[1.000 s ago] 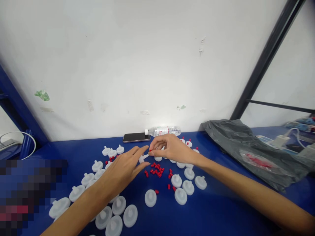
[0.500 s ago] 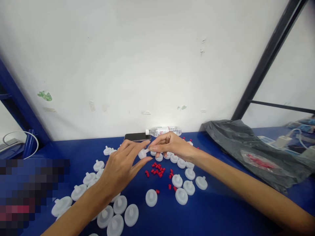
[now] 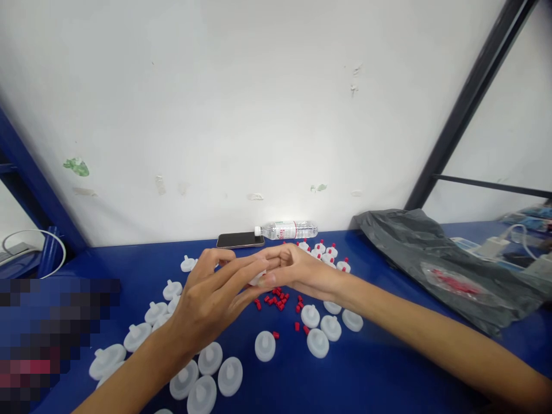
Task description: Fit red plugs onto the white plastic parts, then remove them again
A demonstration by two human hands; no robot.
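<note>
My left hand (image 3: 211, 302) and my right hand (image 3: 297, 269) meet above the blue table (image 3: 379, 368), fingertips pinched together on one white plastic disc part (image 3: 257, 279). Only a sliver of that part shows between the fingers. Just below the hands lies a scatter of small red caps (image 3: 276, 300). White disc parts without caps (image 3: 207, 368) lie to the left and in front. Behind my right hand sit several white parts with red caps on them (image 3: 330, 255).
A phone (image 3: 240, 240) and a lying water bottle (image 3: 287, 230) rest against the white wall. A grey plastic bag (image 3: 448, 270) with red pieces inside covers the right side. Cables and a charger (image 3: 495, 246) lie at far right; a white cable (image 3: 38, 247) at far left.
The right hand brought a red cap to the white part held in the left. Both hands have drawn together and closed round the part, slightly lower than before.
</note>
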